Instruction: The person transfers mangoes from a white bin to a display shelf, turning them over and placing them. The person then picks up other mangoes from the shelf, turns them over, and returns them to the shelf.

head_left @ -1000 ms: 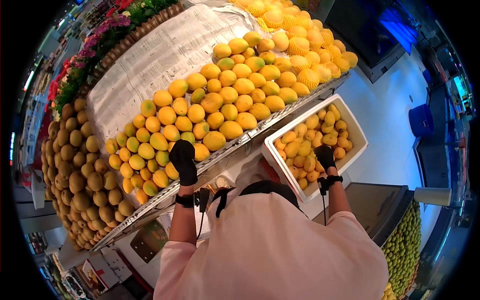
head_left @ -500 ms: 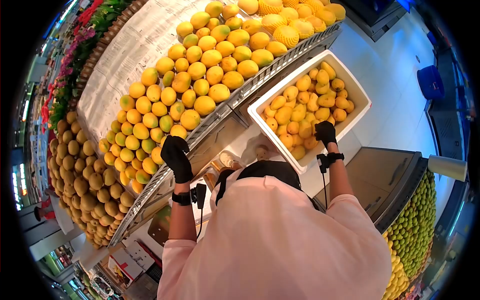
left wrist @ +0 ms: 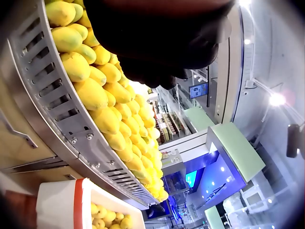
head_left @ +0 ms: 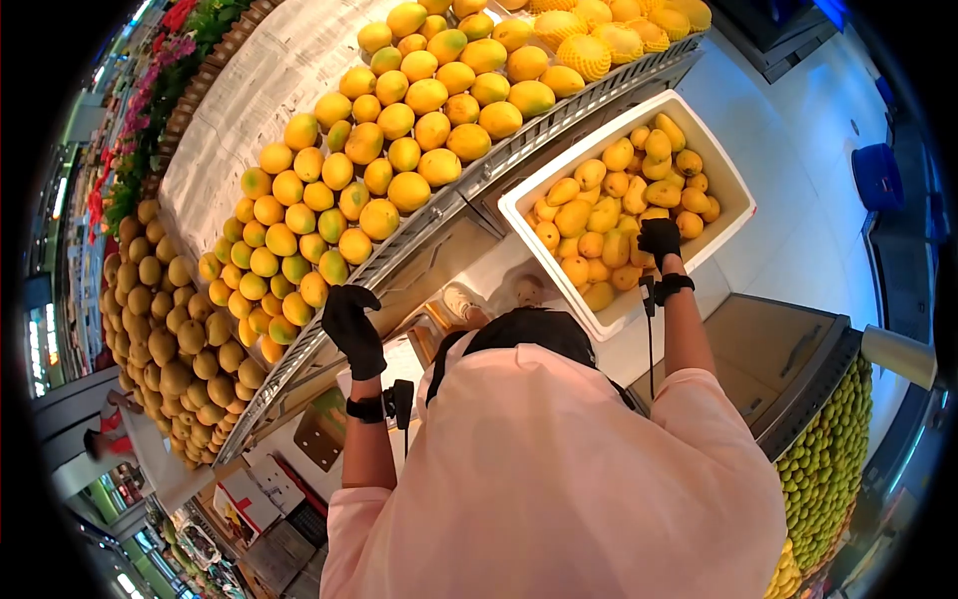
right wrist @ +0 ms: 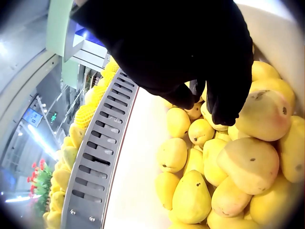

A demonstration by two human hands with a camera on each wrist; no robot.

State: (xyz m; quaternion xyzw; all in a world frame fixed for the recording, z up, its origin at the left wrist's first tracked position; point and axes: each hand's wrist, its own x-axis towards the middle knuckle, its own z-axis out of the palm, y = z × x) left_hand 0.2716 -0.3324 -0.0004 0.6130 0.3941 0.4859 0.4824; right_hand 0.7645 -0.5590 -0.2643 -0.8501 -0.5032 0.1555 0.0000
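Note:
The black-gloved right hand (head_left: 660,238) is inside a white foam box (head_left: 740,196) of yellow mangoes (head_left: 601,218). In the right wrist view its bent fingers (right wrist: 223,102) point down among the mangoes (right wrist: 238,162); I cannot tell whether they grip one. The left hand (head_left: 353,327), also gloved in black, hovers beside the front rail of the display, fingers loosely bent and no fruit showing in them. Rows of yellow and greenish mangoes (head_left: 365,143) lie on that display. Seen from the left wrist, the dark glove (left wrist: 157,33) covers the top, above the mango rows (left wrist: 109,121).
A slotted metal rail (head_left: 439,200) edges the display, between mangoes and box. Kiwis (head_left: 160,334) are piled at the left. Net-wrapped fruit (head_left: 589,55) sits at the far end. Green fruit (head_left: 823,459) fills a stand at the right, behind a cabinet (head_left: 763,349).
The left hand has drawn back from the front mangoes to just outside the rail. The right hand stays in the box, its wrist turned slightly. The head view has shifted.

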